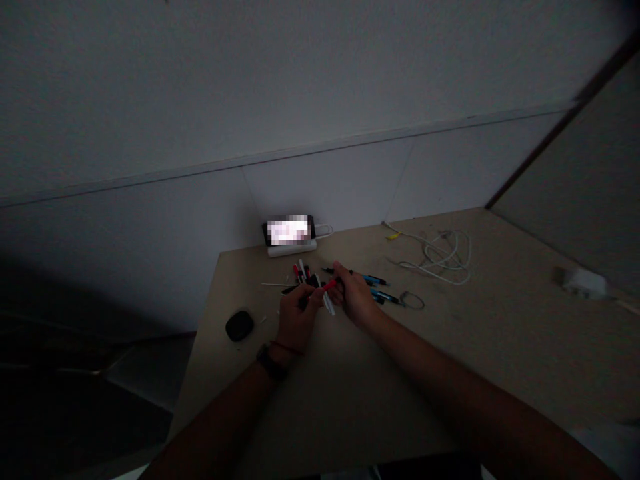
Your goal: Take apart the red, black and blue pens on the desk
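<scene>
Between my two hands, above the table, is a red pen (330,285); only its short red middle shows, and the dim light hides its ends. My left hand (299,308), with a dark watch and a red string at the wrist, pinches its left end. The fingers of my right hand (351,293) are closed round the other end. White pen pieces (328,304) lie just below the hands. Behind my left hand are red and white pens (301,270). Blue and black pens (383,295) lie beside my right hand, partly covered by it.
At the back, a lit phone (289,231) leans above a white bar (293,249). A black rounded case (239,326) sits at the left. White cable (445,260) lies coiled at the right, near a small wire loop (413,301) and a white power strip (583,283).
</scene>
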`<act>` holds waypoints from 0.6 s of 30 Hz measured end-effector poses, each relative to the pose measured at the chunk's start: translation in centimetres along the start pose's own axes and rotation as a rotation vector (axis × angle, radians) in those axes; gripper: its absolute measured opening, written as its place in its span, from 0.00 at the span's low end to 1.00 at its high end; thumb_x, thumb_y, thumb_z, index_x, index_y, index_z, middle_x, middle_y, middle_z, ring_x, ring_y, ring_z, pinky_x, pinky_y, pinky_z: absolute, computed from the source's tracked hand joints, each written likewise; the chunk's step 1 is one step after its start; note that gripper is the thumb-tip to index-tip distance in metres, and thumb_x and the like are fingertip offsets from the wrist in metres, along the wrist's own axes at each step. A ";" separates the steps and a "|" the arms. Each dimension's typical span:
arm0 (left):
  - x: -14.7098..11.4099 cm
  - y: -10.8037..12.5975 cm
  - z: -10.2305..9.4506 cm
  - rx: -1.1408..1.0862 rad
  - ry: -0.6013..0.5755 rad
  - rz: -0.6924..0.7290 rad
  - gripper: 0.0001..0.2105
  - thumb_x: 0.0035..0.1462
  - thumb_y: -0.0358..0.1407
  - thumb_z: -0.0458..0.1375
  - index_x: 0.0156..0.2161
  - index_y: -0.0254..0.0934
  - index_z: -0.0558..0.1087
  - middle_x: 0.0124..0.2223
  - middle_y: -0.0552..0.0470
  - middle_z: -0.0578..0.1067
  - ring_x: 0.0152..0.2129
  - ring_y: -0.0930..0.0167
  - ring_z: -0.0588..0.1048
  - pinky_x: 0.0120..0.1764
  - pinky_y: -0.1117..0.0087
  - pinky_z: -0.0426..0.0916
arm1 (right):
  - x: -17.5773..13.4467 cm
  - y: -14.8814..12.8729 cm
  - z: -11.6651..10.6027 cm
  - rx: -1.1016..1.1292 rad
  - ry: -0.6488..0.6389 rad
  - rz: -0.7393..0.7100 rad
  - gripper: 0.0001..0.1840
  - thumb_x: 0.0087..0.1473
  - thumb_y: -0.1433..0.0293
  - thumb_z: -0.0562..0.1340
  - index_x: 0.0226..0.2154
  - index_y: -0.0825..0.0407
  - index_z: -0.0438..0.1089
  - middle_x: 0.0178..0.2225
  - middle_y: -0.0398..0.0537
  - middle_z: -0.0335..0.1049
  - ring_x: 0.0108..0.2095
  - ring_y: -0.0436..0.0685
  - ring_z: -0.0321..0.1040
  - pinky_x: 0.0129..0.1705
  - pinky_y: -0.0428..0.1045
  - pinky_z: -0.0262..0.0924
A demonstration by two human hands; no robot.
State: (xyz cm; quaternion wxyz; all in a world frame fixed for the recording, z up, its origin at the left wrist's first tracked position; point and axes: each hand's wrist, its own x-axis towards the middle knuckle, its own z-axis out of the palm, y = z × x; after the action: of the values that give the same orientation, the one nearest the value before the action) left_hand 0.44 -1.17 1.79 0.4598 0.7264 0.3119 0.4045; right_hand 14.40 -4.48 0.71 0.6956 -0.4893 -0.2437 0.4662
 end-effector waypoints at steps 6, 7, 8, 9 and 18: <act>0.0 -0.2 0.3 -0.083 0.039 0.003 0.11 0.55 0.41 0.65 0.39 0.37 0.73 0.36 0.51 0.77 0.32 0.70 0.75 0.34 0.72 0.69 | -0.3 -0.3 0.3 0.018 0.022 -0.009 0.29 0.49 0.44 0.65 0.16 0.48 0.57 0.08 0.35 0.51 0.10 0.48 0.49 0.14 0.46 0.42; 0.0 -0.2 0.4 -0.093 0.051 0.013 0.12 0.54 0.39 0.66 0.41 0.38 0.72 0.38 0.50 0.77 0.34 0.70 0.76 0.36 0.71 0.70 | -0.3 -0.3 0.3 0.014 0.021 -0.010 0.30 0.49 0.44 0.65 0.16 0.48 0.57 0.08 0.35 0.51 0.10 0.48 0.49 0.14 0.46 0.43; 0.0 -0.2 0.4 -0.095 0.062 0.025 0.12 0.53 0.38 0.66 0.42 0.38 0.72 0.40 0.50 0.77 0.36 0.69 0.76 0.38 0.70 0.71 | -0.4 -0.3 0.3 0.011 0.022 -0.012 0.30 0.49 0.44 0.64 0.16 0.48 0.56 0.08 0.35 0.51 0.10 0.48 0.49 0.14 0.46 0.43; 0.1 -0.2 0.4 -0.088 0.070 0.039 0.12 0.53 0.36 0.66 0.42 0.39 0.72 0.41 0.50 0.77 0.37 0.69 0.76 0.39 0.70 0.71 | -0.4 -0.3 0.4 0.011 0.024 -0.014 0.31 0.50 0.44 0.64 0.15 0.47 0.56 0.08 0.36 0.51 0.10 0.47 0.49 0.14 0.46 0.44; 0.1 -1.3 0.2 0.006 0.060 0.114 0.05 0.55 0.33 0.64 0.37 0.39 0.75 0.37 0.52 0.76 0.34 0.69 0.76 0.36 0.69 0.70 | -0.3 -0.2 0.2 -0.013 0.017 -0.022 0.33 0.50 0.44 0.64 0.13 0.47 0.53 0.08 0.37 0.51 0.11 0.47 0.50 0.14 0.46 0.44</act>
State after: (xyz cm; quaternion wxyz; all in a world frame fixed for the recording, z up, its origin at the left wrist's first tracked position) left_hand 0.53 -0.61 0.55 0.4241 0.7320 0.2849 0.4507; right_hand 14.16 -4.71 0.97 0.6995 -0.4950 -0.2463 0.4527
